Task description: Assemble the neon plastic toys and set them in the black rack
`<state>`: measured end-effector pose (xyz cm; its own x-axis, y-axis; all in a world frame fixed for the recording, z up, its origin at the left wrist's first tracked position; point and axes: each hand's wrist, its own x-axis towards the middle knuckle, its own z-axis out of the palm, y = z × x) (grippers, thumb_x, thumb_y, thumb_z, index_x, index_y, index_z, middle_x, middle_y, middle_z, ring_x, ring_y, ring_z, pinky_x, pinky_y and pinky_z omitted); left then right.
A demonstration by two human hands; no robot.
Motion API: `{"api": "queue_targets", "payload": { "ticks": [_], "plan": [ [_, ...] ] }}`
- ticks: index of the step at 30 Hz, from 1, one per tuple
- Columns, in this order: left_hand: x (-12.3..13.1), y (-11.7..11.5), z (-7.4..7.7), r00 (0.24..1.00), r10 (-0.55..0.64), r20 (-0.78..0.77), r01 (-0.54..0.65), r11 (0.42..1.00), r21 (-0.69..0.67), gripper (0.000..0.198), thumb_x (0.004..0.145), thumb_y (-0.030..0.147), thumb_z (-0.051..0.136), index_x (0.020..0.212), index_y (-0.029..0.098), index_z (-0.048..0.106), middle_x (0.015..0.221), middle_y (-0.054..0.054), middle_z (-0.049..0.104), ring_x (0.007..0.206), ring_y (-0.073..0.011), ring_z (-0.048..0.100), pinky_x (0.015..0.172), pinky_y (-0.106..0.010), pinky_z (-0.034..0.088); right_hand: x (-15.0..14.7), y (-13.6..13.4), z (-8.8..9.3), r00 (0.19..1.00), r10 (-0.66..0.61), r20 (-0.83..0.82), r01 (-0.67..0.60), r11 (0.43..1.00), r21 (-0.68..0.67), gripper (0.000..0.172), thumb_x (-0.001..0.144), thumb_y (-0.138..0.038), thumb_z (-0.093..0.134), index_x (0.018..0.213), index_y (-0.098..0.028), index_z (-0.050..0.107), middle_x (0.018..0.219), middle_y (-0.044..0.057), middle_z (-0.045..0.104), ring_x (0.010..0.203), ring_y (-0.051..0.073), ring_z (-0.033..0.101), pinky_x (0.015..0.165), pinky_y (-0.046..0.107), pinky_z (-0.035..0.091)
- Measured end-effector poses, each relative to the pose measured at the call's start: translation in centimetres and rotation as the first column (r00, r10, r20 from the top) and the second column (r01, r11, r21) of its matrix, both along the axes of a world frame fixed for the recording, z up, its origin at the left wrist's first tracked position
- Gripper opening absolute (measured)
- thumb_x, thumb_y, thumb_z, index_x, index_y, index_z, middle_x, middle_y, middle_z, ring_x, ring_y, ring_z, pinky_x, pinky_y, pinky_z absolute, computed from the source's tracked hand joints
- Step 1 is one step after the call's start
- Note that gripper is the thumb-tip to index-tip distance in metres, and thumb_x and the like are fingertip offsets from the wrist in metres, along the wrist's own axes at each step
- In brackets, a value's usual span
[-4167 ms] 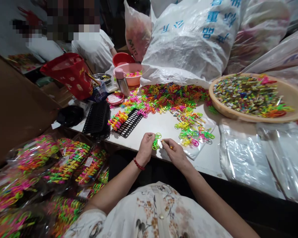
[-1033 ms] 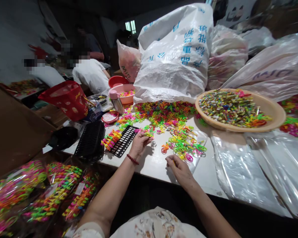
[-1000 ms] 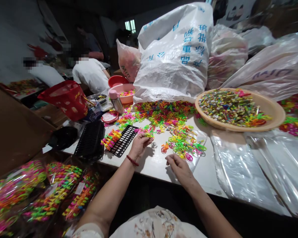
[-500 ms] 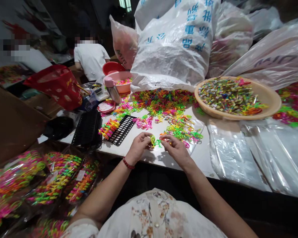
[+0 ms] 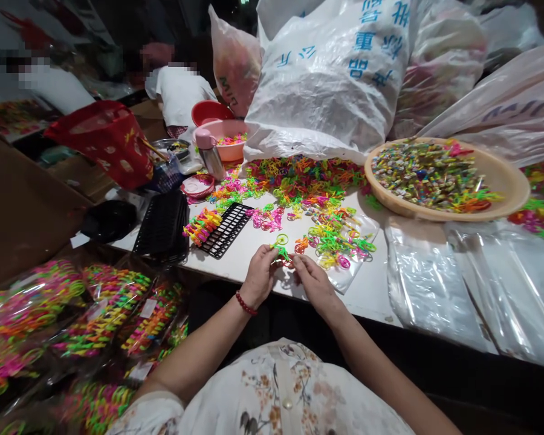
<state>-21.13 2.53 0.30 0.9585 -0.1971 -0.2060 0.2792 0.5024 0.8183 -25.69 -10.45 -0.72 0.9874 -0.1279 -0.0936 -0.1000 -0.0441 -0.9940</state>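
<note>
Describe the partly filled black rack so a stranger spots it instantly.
On the white table, look past the left hand. Slightly leftward lies a slotted black rack; unlike the black stack beside it, it carries bright plastic pieces at one end.

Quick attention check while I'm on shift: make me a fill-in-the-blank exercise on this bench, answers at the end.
1. The person's left hand pinches a small green plastic piece and has a red beaded bracelet around its ____.
2. The cap of the shiny cylindrical metal flask is coloured ____.
3. The lettering on the large white plastic sack is coloured ____.
4. The wide round tan plastic basin stands on the picture's ____ side.

Missing words: wrist; pink; blue; right.
</note>
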Motion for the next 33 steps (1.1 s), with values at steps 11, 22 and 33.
{"api": "queue_targets", "payload": {
  "ticks": [11, 22, 33],
  "plan": [
    [-0.7, 0.1, 0.0, 0.982, -0.133, -0.136, 0.126, 0.990, -0.059, 0.030, 0.072, 0.032, 0.073, 0.086, 0.018, 0.050, 0.072, 0.002, 0.058, 0.059, -0.0096, 0.055, 0.053, -0.022, 0.044, 0.5, -0.8, -0.1, 0.995, -0.070, -0.077, 0.096, 0.906, 0.412, 0.035, 0.067, -0.045, 0.080, 0.088, -0.021, 0.068, 0.076, -0.001, 0.066, 0.070, 0.013, 0.063, 0.073, 0.029, 0.053],
    [-1.1, -0.9, -1.5, 0.994, -0.110, -0.009, 0.109, 0.973, 0.204, 0.043, 0.082, 0.061, 0.058, 0.082, 0.021, 0.043, 0.056, 0.008, 0.045, 0.041, -0.0056, 0.036, 0.039, -0.018, 0.028, 0.3, -0.5, -0.5, 0.995, -0.052, -0.090, 0.085, 0.903, 0.421, 0.030, 0.065, -0.040, 0.083, 0.083, -0.020, 0.070, 0.073, -0.002, 0.066, 0.065, 0.010, 0.060, 0.068, 0.026, 0.050],
    [-1.1, -0.2, -1.5, 0.980, -0.072, 0.187, -0.037, 0.852, 0.522, 0.035, 0.088, 0.054, 0.053, 0.077, 0.021, 0.046, 0.061, 0.006, 0.045, 0.056, -0.0097, 0.040, 0.054, -0.023, 0.032, 0.2, -1.0, -0.1, 1.000, -0.013, -0.009, 0.014, 0.993, 0.121, 0.028, 0.073, -0.045, 0.074, 0.082, -0.019, 0.070, 0.068, -0.001, 0.063, 0.062, 0.012, 0.052, 0.061, 0.026, 0.043]
  ]
}}
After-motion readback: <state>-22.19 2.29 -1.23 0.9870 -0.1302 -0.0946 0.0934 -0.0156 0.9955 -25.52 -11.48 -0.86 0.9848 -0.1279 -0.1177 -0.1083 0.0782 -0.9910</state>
